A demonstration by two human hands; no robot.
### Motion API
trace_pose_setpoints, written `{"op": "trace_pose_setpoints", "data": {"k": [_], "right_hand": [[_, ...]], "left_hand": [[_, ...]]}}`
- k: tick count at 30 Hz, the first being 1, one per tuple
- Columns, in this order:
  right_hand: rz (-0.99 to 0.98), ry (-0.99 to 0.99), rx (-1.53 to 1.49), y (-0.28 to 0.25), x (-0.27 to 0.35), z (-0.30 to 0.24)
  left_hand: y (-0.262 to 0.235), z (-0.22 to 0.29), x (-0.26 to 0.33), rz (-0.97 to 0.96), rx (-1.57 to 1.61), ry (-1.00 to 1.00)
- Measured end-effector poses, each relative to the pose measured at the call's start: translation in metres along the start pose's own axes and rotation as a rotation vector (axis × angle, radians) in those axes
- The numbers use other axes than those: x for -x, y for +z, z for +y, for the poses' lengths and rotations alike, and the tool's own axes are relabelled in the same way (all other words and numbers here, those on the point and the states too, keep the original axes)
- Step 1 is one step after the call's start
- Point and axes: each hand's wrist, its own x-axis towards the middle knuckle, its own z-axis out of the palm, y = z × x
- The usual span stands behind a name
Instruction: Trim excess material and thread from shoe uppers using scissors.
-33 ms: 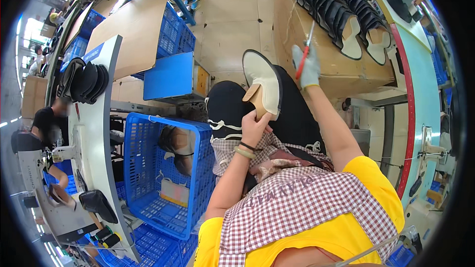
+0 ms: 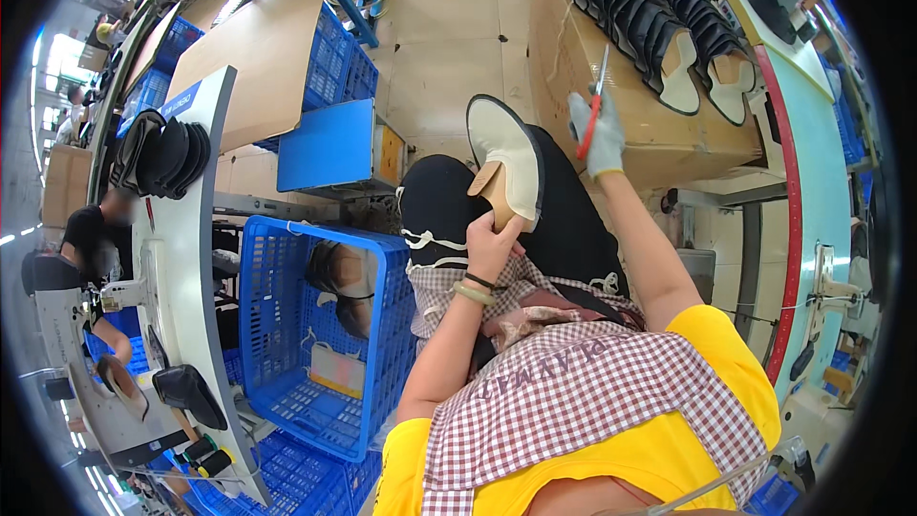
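My bare left hand (image 2: pixel 492 250) is closed on the narrow end of a shoe upper (image 2: pixel 506 148), thumb and fingers pinching its edge above my lap. The upper shows its cream inner side, a black rim and a tan piece in the opening. Out to the right, my right hand (image 2: pixel 602 134) wears a pale glove and grips a pair of scissors (image 2: pixel 591 122) with red handles. Their blades point away from me, beside the cardboard box (image 2: pixel 659 148). Several nested black shoe uppers (image 2: pixel 611 10) lie in two rows on that box.
A blue plastic crate (image 2: pixel 258 306) with some shoe parts in it stands at my left. Beyond it are a blue-topped stool (image 2: pixel 325 148) and a cardboard sheet (image 2: pixel 248 62). A white table (image 2: pixel 205 201) holds black pieces; a person (image 2: pixel 95 248) works behind it. A green-topped bench (image 2: pixel 812 191) runs along the right.
My right hand has shifted slightly to the right and nearer to me, and the scissors have turned a little. My left hand and the shoe upper stay in nearly the same place.
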Motion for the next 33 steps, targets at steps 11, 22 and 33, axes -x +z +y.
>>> {"op": "trace_pose_setpoints", "data": {"k": [11,22,33], "right_hand": [[-0.876,0.431,0.002,-0.120,0.113,-0.049],[-1.401,0.667,-0.266,-0.125,0.104,-0.014],[-1.389,0.745,-0.349,-0.097,0.098,-0.006]], "left_hand": [[0.010,0.033,0.012,0.241,-1.041,0.961],[-0.004,0.020,0.018,0.226,-0.597,0.859],[-0.006,0.024,0.016,0.217,-0.545,0.823]]}}
